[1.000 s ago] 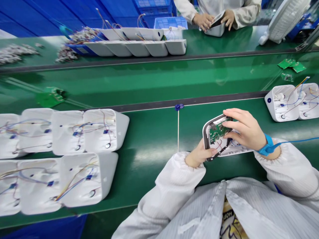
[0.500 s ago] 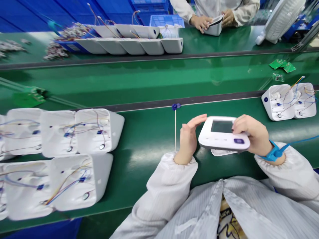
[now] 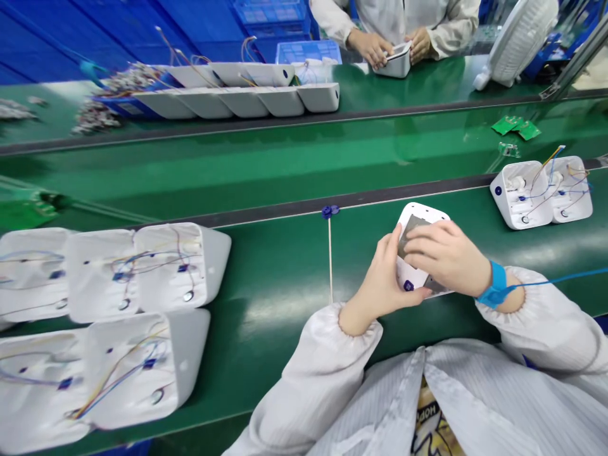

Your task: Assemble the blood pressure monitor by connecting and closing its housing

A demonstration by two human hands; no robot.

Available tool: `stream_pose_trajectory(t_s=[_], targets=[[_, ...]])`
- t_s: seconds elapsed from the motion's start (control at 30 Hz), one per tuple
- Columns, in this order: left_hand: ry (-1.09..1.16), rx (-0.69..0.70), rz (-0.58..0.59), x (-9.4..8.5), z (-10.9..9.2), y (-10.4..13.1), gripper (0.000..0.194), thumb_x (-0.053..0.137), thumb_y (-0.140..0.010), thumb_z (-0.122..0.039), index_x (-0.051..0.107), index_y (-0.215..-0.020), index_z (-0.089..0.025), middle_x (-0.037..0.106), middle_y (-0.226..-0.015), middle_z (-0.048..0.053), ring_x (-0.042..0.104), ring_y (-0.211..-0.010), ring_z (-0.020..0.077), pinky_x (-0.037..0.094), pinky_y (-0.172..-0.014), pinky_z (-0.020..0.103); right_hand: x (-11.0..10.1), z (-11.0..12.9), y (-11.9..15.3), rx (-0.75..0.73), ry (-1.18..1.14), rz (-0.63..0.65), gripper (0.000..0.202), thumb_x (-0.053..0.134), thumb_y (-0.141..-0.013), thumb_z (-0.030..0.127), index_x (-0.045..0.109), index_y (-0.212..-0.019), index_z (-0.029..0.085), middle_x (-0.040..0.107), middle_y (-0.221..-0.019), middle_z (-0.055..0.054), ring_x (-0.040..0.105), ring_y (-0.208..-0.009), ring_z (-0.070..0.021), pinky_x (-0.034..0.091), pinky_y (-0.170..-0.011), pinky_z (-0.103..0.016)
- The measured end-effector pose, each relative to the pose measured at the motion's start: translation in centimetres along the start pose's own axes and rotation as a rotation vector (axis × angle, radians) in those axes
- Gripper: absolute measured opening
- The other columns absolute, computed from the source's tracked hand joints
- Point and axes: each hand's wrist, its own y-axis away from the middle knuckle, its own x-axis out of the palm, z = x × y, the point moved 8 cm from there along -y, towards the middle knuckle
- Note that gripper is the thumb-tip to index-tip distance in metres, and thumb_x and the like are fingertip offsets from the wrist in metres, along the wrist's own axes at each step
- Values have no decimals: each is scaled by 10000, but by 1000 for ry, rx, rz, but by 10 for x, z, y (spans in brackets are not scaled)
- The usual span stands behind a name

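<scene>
The single view comes from a camera on the person's head, looking forward and steeply down over the white sleeves at the green bench [image 3: 285, 278] close below. It faces across the belt [image 3: 285, 158] toward a co-worker's hands [image 3: 368, 45] at the far side, seen at the top edge, well apart.

Bright, even overhead light; soft glare streaks the green belt [image 3: 285, 158] toward nine o'clock. Edges bow outward, and the white housings [image 3: 95, 316] at eight o'clock blur slightly.
</scene>
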Motion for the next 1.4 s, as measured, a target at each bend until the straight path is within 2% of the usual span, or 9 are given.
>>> stream_pose_trajectory(t_s=[0.13,0.27,0.4,0.47,0.57,0.7,0.87,1.13,1.4], targets=[[-86,68,-105,-6,-8,2,1245,807,-630,-325,-1,-1572,-228,179,-1583,209,211,-1450,442,164,-1179,657,-22,-53,12,229,-201,-80,403,611,-924,327,561,-1313,234,544,-1423,-130,527,-1267,-297,451,-954,-454],[-63,216,-223,-9,-10,9,1191,776,-666,-351,6,-1566,-228,103,-1604,199,95,-1487,462,121,-1187,667,1,-89,22,510,-286,48,317,619,-923,403,624,-1168,202,700,-1071,-91,661,-835,-210,494,-723,-342],[184,339,-209,-6,-6,12,1069,753,-700,-464,122,-1543,-285,180,-1584,147,192,-1477,421,165,-1212,619,45,-68,12,460,-16,392,231,716,-865,394,671,-868,168,679,-800,-77,627,-750,-230,379,-600,-319],[298,329,-199,-4,-2,12,1037,778,-696,-499,193,-1522,-277,260,-1541,154,291,-1439,404,203,-1210,600,53,-55,5,402,60,440,224,728,-860,375,676,-852,158,669,-786,-91,615,-756,-239,340,-579,-322],[435,270,-199,-3,5,11,980,773,-702,-605,286,-1479,-258,330,-1496,165,396,-1377,389,281,-1185,576,53,-43,0,339,60,399,187,651,-926,308,690,-821,159,670,-804,-100,588,-765,-224,321,-580,-322],[514,170,-188,-2,12,11,946,650,-749,-743,325,-1480,-238,380,-1482,154,349,-1414,383,241,-1215,556,49,-37,3,266,39,312,241,530,-987,208,710,-836,155,687,-924,-111,549,-795,-204,313,-579,-320],[593,120,-115,2,16,12,896,631,-802,-713,321,-1510,-262,344,-1544,135,292,-1458,376,212,-1228,561,49,-37,4,236,-42,265,272,504,-987,175,709,-808,156,687,-903,-98,542,-781,-188,324,-596,-314],[661,-45,-152,8,29,8,926,624,-751,-785,432,-1462,-223,465,-1478,145,424,-1381,385,311,-1196,529,46,-47,8,282,-186,160,300,518,-997,268,740,-824,164,692,-856,-73,575,-801,-184,391,-664,-308],[668,-22,-170,5,22,4,903,620,-750,-785,463,-1439,-222,469,-1476,142,408,-1391,388,327,-1190,527,47,-45,7,281,-206,169,338,465,-1017,258,743,-843,175,692,-861,-66,589,-803,-176,394,-654,-301]])
